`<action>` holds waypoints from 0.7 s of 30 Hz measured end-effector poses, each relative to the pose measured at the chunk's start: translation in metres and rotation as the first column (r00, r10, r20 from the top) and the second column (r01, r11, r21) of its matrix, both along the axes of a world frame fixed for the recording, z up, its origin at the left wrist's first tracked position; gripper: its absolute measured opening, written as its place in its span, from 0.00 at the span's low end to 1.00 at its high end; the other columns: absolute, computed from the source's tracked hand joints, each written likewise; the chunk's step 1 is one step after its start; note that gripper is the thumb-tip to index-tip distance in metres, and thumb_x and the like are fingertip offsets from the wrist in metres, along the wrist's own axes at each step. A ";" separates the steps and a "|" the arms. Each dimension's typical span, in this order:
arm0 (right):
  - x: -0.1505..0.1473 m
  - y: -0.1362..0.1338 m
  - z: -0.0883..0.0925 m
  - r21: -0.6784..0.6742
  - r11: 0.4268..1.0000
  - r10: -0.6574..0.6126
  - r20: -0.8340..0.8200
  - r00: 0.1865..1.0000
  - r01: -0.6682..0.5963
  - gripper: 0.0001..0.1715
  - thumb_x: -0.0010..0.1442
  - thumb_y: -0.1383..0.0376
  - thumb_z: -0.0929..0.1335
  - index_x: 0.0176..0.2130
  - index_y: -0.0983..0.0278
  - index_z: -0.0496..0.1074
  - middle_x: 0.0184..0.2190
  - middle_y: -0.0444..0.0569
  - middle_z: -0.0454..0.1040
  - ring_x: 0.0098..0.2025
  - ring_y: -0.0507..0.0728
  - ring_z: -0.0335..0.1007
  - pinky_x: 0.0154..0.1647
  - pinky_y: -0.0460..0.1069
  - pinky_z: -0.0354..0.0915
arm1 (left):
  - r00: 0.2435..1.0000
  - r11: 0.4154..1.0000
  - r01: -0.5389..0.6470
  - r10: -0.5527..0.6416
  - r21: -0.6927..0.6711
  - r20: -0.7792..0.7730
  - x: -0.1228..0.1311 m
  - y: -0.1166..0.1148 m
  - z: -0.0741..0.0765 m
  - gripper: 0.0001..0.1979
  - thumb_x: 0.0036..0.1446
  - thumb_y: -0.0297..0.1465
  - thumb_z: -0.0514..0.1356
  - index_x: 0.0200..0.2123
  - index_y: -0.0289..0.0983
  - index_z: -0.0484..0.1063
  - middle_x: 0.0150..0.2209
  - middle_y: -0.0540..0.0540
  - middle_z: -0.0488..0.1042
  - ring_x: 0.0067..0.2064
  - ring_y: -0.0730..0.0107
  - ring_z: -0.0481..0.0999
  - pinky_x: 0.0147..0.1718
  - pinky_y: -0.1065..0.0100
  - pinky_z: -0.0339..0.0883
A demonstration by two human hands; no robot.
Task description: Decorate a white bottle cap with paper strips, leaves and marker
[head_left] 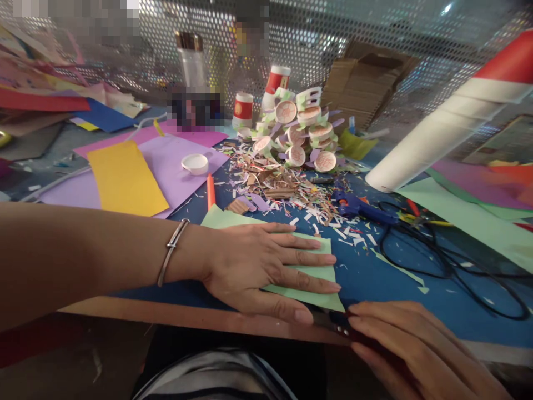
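My left hand [266, 266] lies flat with its fingers spread over a sheet of light green paper [328, 261], close to the table's front edge. A silver bangle is on that wrist. At the lower right my right hand [408, 344] is closed around the dark red handle of a knife [342, 331] with light rivets. Its dark blade points left along the paper's near edge, close to my left thumb. Most of the handle is hidden by my fingers, and part of the blade is out of sight behind my left hand.
Behind the paper lies a heap of paper scraps [287, 183], with a pile of cut paper cups [297, 133] beyond. A blue glue gun [362, 208] with a black cord [441, 272] and a tall stack of cups [441, 122] stand right. Yellow paper [125, 178] lies left.
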State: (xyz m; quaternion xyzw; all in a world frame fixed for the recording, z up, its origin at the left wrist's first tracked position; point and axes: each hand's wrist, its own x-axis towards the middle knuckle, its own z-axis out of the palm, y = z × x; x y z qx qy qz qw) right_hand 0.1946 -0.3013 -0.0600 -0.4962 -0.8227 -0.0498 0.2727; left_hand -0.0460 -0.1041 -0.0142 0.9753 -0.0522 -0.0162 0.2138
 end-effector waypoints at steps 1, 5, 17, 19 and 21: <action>0.000 0.000 0.001 0.004 1.000 0.024 0.005 1.000 -0.024 0.16 0.66 0.72 0.68 0.53 0.64 0.74 0.48 0.49 0.77 0.52 0.57 0.72 0.55 0.48 0.68 | 1.000 1.000 0.001 -0.001 -0.001 0.005 0.000 0.000 0.000 0.29 0.71 0.46 0.47 0.71 0.44 0.57 0.74 0.47 0.49 0.76 0.58 0.43 0.73 0.50 0.32; -0.003 0.003 0.001 -0.012 0.998 0.066 0.042 0.997 -0.066 0.16 0.68 0.74 0.66 0.53 0.65 0.74 0.51 0.51 0.74 0.54 0.56 0.70 0.59 0.48 0.65 | 1.000 1.000 -0.007 0.007 -0.007 -0.026 0.002 0.000 0.002 0.29 0.72 0.45 0.45 0.71 0.44 0.56 0.75 0.48 0.48 0.76 0.60 0.41 0.73 0.50 0.29; -0.008 0.005 0.000 -0.062 0.997 0.051 0.047 0.998 -0.048 0.22 0.66 0.75 0.67 0.57 0.60 0.73 0.51 0.51 0.71 0.52 0.56 0.69 0.49 0.48 0.72 | 0.997 0.999 -0.024 0.021 -0.043 -0.072 0.003 -0.001 0.003 0.29 0.72 0.47 0.43 0.71 0.45 0.56 0.75 0.49 0.46 0.76 0.61 0.39 0.72 0.50 0.25; -0.006 0.004 -0.001 -0.053 0.997 0.052 0.052 0.997 -0.049 0.23 0.66 0.74 0.67 0.58 0.60 0.73 0.51 0.52 0.71 0.51 0.57 0.71 0.48 0.48 0.73 | 0.997 0.998 -0.031 0.027 -0.058 -0.073 0.003 -0.001 0.003 0.29 0.72 0.46 0.43 0.71 0.45 0.57 0.75 0.49 0.47 0.76 0.61 0.40 0.72 0.49 0.25; -0.007 0.004 -0.001 -0.065 0.997 0.049 0.058 0.997 -0.046 0.25 0.65 0.74 0.68 0.59 0.60 0.73 0.50 0.52 0.72 0.50 0.58 0.72 0.47 0.48 0.74 | 0.997 0.997 -0.032 0.026 -0.071 -0.073 0.004 -0.001 0.004 0.29 0.72 0.46 0.44 0.70 0.44 0.57 0.74 0.48 0.47 0.76 0.60 0.40 0.72 0.48 0.26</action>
